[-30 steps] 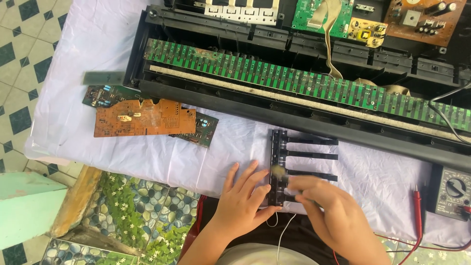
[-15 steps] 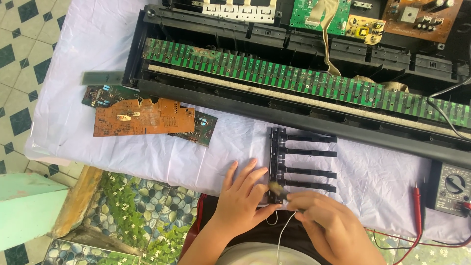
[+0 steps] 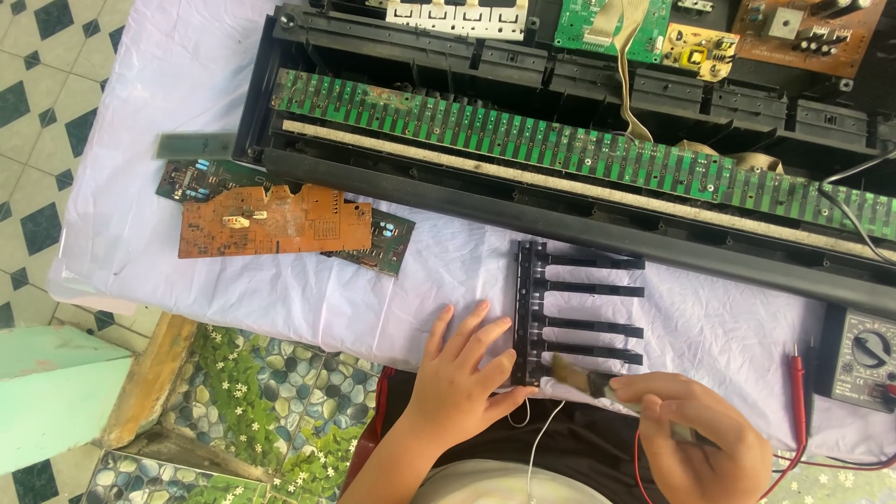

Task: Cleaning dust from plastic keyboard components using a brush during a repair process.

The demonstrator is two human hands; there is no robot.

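A black plastic comb-like set of keyboard keys (image 3: 560,313) lies on the white cloth (image 3: 280,289) near the table's front edge. My left hand (image 3: 462,369) rests flat on the cloth, fingers apart, its fingertips against the left bar of the key set. My right hand (image 3: 695,439) grips a small paintbrush (image 3: 583,375), whose tan bristles touch the lower end of the key set.
An opened black electronic keyboard (image 3: 579,201) with a long green contact board (image 3: 523,135) spans the back. An orange circuit board (image 3: 275,219) over dark green boards lies at left. A multimeter (image 3: 859,359) with red probes (image 3: 798,392) sits at right. The tiled floor shows at left.
My right hand has shifted right and down with the brush, so the bristles moved from the middle of the key set's bar to its lower end. My left hand barely moved.
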